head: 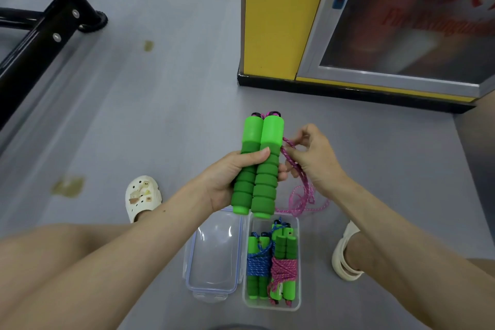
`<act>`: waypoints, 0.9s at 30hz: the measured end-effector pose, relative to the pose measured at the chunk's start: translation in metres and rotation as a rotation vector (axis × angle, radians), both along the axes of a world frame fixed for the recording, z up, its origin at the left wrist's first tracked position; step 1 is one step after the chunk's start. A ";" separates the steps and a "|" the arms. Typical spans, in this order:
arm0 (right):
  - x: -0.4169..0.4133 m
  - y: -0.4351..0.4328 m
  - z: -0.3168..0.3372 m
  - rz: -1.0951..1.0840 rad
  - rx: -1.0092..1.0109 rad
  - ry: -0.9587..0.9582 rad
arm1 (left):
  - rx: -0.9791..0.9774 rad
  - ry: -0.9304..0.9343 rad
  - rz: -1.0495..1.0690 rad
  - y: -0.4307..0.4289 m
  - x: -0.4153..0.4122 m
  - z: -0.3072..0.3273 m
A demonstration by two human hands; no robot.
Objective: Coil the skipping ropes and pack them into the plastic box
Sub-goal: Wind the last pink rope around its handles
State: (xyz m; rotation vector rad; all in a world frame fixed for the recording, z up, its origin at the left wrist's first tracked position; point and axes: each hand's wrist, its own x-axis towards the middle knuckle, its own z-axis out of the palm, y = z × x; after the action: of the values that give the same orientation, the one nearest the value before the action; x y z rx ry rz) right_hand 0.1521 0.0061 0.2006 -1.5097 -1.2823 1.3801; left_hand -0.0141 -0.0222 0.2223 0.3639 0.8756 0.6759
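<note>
We've got the two green handles (257,166) squeezed side by side in our left hand (230,177), fingers curled right round them, held up above the plastic box (272,305). Our right hand (313,158) pinches the pink rope (300,190) just beside the handles, the slack trailing down to the floor (160,115). This looks like the very start of the wrap. Next we'd want that cord drawn tight across both handles, turn after turn. Two wound ropes already lie in the box, its lid (214,252) alongside.

Blurry red "Fire…" on cabinet door (401,35)
</note>
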 end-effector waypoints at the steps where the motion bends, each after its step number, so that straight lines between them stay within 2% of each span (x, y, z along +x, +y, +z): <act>1: 0.000 0.000 0.000 0.036 0.033 -0.046 | -0.001 0.003 0.003 0.000 0.000 0.000; 7: 0.002 0.002 -0.007 0.126 0.088 -0.175 | -0.025 0.004 0.037 0.000 0.000 -0.003; 14: -0.002 -0.001 -0.014 0.242 -0.005 -0.245 | -0.032 0.022 0.096 0.002 0.000 -0.006; 16: -0.002 -0.001 -0.015 0.221 -0.062 -0.143 | -0.031 0.047 0.123 0.004 0.000 -0.008; 19: -0.005 -0.003 -0.013 0.115 -0.197 0.152 | -0.014 0.093 0.143 0.005 -0.001 -0.009; 20: -0.006 -0.004 -0.010 0.093 -0.221 0.193 | -0.010 0.112 0.150 0.004 0.000 -0.009; 27: -0.009 -0.007 -0.012 0.151 -0.285 -0.012 | 0.155 0.514 0.128 0.004 0.002 -0.023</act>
State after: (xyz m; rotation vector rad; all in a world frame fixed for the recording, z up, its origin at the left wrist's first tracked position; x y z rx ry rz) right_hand 0.1434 -0.0008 0.1883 -1.6357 -1.2700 1.7129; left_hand -0.0119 -0.0187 0.1990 0.6418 1.3466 0.7858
